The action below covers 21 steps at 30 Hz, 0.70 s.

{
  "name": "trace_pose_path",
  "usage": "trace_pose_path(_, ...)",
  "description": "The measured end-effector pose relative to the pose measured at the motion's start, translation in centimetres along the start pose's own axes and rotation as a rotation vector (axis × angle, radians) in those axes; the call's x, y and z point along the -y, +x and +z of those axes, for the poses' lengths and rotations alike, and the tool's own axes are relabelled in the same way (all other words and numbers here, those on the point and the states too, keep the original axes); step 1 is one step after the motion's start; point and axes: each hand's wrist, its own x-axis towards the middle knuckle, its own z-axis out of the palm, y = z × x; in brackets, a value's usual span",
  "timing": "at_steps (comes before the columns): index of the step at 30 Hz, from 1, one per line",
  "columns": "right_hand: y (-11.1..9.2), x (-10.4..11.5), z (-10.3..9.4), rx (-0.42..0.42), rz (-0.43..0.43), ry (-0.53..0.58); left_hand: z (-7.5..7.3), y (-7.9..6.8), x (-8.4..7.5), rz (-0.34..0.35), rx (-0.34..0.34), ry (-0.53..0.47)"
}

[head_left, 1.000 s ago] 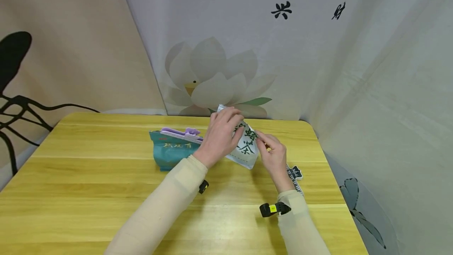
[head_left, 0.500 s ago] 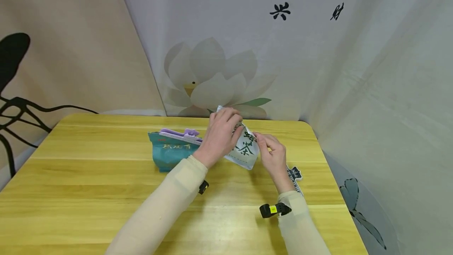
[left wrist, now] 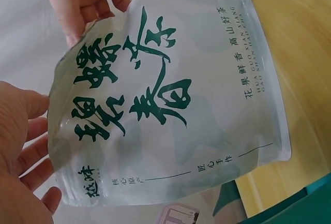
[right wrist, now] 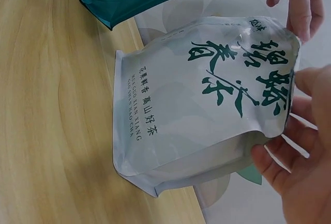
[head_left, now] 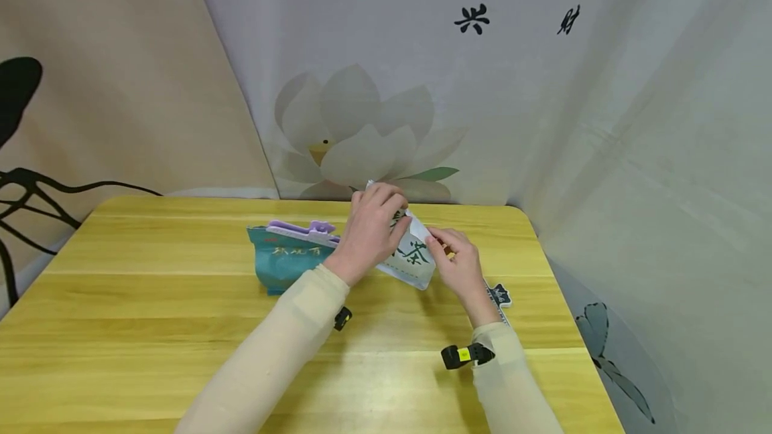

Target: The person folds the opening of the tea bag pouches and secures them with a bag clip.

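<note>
A white tea bag [head_left: 410,256] with green lettering stands tilted over the table between my hands. In the left wrist view, its printed front [left wrist: 155,89] faces the camera. My left hand [head_left: 375,226] holds the bag's top at its left end, fingers bent over the edge. At the other end of the top, my right hand [head_left: 456,260] pinches the edge between thumb and fingers. The right wrist view shows the right hand [right wrist: 305,146] at the mouth end, close to the side fold. The left hand hides part of the bag in the head view.
A teal tea bag [head_left: 283,263] stands left of my left hand, with a purple sealing clip [head_left: 304,232] across its top. A black-and-white patterned piece [head_left: 499,295] lies on the wooden table [head_left: 151,327] beside my right wrist. A printed curtain [head_left: 386,86] hangs behind.
My right hand has shifted slightly down and left along the white bag's edge, and less lettering shows between the hands. The left hand keeps its hold. The head view has turned slightly.
</note>
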Motion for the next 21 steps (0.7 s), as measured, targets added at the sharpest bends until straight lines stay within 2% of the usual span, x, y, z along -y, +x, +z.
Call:
trace_pose_path(12,0.15,-0.07,-0.01,0.036,0.016,-0.042,-0.04,0.1,0.04,0.005,-0.022,0.013)
trace_pose_path(21,0.17,-0.37,0.05,0.031,0.008,-0.063,-0.12,0.41,-0.09,-0.015,0.016,0.067)
